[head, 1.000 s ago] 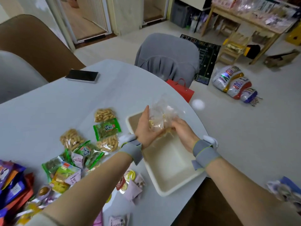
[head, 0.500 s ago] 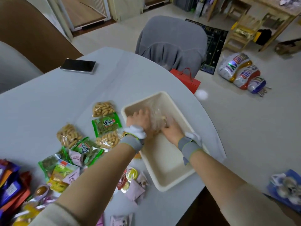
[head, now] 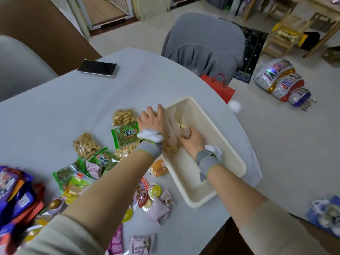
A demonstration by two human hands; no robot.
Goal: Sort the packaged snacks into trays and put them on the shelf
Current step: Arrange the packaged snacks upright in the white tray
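A cream tray (head: 228,144) sits near the table's right edge. Inside its far end lie clear snack packets (head: 176,126). My left hand (head: 152,120) rests at the tray's left rim, fingers spread against the packets. My right hand (head: 191,139) is down inside the tray, fingers curled on the packets. Left of the tray lie clear bags of peanut-shaped snacks (head: 124,116), a green packet (head: 125,137) and more green packets (head: 104,161). My left forearm hides part of the pile.
A grey round table (head: 73,102) holds a black phone (head: 97,68), purple and orange packs (head: 16,192) at the left edge, and small pink and yellow sachets (head: 158,205) near the front. A grey chair (head: 204,43) stands behind; a red bag (head: 219,87) and foil balloons (head: 281,80) lie on the floor.
Both hands came down from above the tray with the clear packets and now press them into the tray's far end. The view tilted lower and closer.
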